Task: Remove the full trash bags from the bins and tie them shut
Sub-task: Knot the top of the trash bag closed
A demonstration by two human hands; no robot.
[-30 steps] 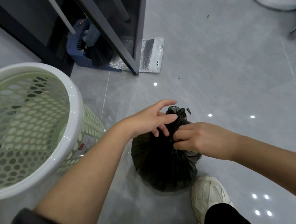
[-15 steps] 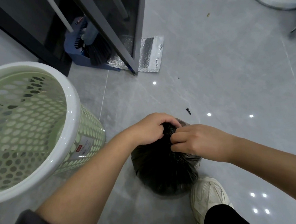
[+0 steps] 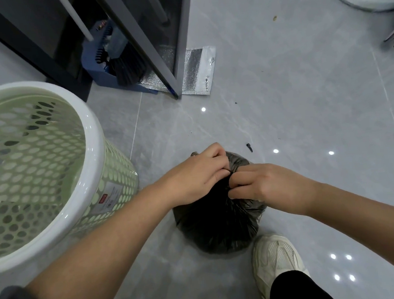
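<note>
While crouched over the black trash bag (image 3: 216,220) on the floor (image 3: 293,110), pinching its gathered neck with left hand (image 3: 197,172) and right hand (image 3: 266,184), fingers (image 3: 236,178) curled tight, beside the green bin (image 3: 96,156).

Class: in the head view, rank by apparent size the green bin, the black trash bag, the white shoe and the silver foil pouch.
1. Green bin, though nearest the camera
2. Black trash bag
3. White shoe and silver foil pouch: too alike to rank

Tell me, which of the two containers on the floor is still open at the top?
The green perforated bin with the white rim, on the left, stands open. The black trash bag has its neck gathered shut under the left hand and right hand.
</note>
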